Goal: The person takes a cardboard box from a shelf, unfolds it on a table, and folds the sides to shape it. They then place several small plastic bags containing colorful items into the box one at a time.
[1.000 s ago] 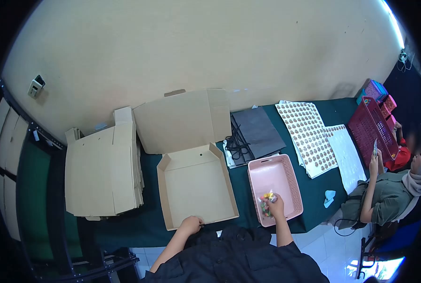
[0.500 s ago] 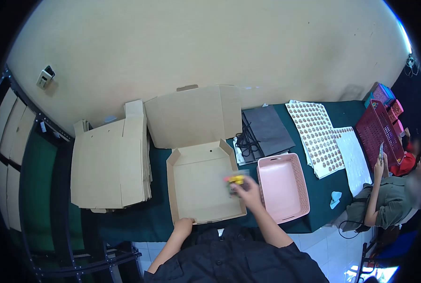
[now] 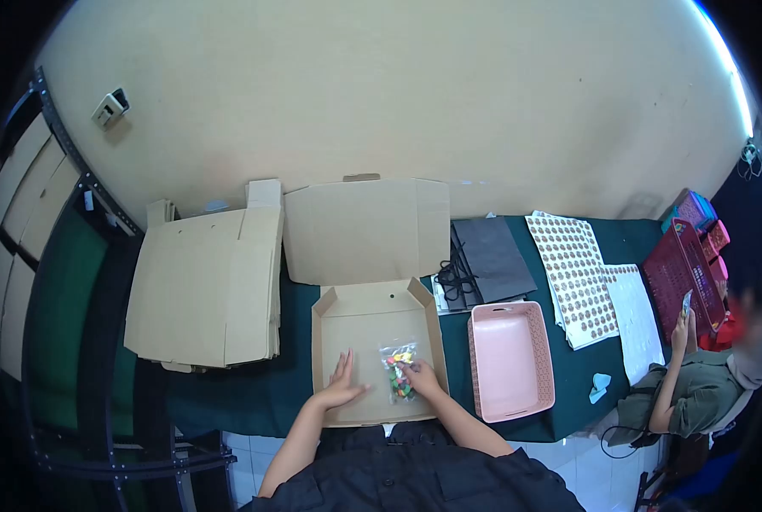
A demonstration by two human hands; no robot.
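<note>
An open cardboard box (image 3: 355, 320) stands in front of me with its lid (image 3: 368, 230) raised at the back. Inside it is a clear plastic bag (image 3: 398, 352) of small colourful pieces, too small to name. My right hand (image 3: 423, 381) grips the bag's right side, fingertips over the pieces. My left hand (image 3: 341, 389) is over the left part of the box floor, fingers spread, holding nothing. Right of the box sits a pink plastic basket (image 3: 513, 358).
Flattened cardboard boxes (image 3: 206, 286) are stacked at the left. Black paper bags (image 3: 496, 256) lie behind the basket, and sticker sheets (image 3: 573, 273) further right. A maroon basket (image 3: 683, 273) stands at the far right, near a seated person (image 3: 696, 397) holding a phone.
My right hand has brought the plastic bag left and down into the box. My left hand has left the box's front edge and opened over its floor. The view has tilted slightly up.
</note>
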